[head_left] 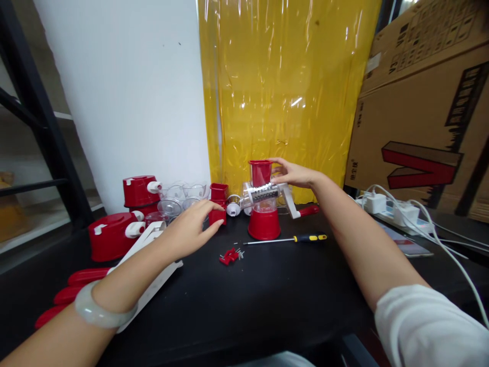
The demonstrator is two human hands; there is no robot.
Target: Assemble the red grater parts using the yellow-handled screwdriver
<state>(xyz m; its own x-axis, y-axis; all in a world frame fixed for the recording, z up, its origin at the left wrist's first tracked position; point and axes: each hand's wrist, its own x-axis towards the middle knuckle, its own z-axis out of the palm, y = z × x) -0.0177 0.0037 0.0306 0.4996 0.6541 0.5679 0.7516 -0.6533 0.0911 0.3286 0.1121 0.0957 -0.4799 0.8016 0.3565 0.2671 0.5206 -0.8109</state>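
A red and clear rotary grater (263, 206) stands upright on the black table (267, 290), with a steel drum across its middle and a white crank arm on its right. My right hand (292, 174) rests on its top, fingers curled over the red hopper rim. My left hand (191, 229) is pinched on a small red rectangular plunger (217, 216) standing on the table left of the grater. A second red plunger (219, 191) stands just behind it.
Red bases (110, 235) with white parts, clear cups (171, 201) and red handles (72, 293) crowd the left. A yellow-handled screwdriver (294, 238) and small red clips with screws (230, 255) lie in front of the grater. A power strip with white cables (393, 209) and cardboard boxes (424, 112) sit right.
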